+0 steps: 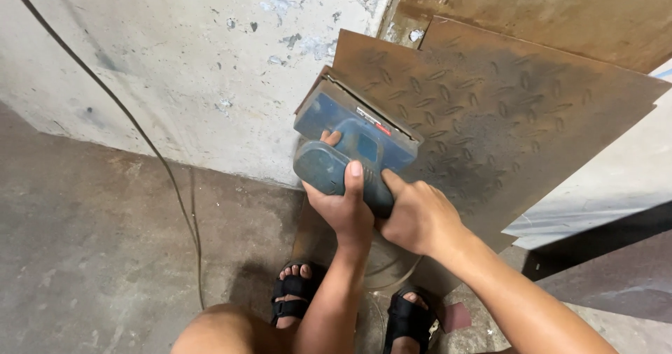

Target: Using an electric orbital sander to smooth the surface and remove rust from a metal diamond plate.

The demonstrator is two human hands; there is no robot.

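A blue electric sander (353, 143) presses flat against the left edge of a rusty patterned steel plate (490, 116) that leans against the wall. My left hand (343, 203) wraps the sander's rear handle from below, thumb up along its side. My right hand (418, 217) grips the handle's right side, touching the left hand. The sanded patch of plate beside the tool looks darker than the rust around it.
A black cable (150, 151) runs down the pale concrete wall (182, 60) onto the concrete floor (91, 256). My feet in black sandals (294, 291) stand below the plate. More rusty sheets (560, 11) lean at the top right, and a pale board (616, 179) lies to the right.
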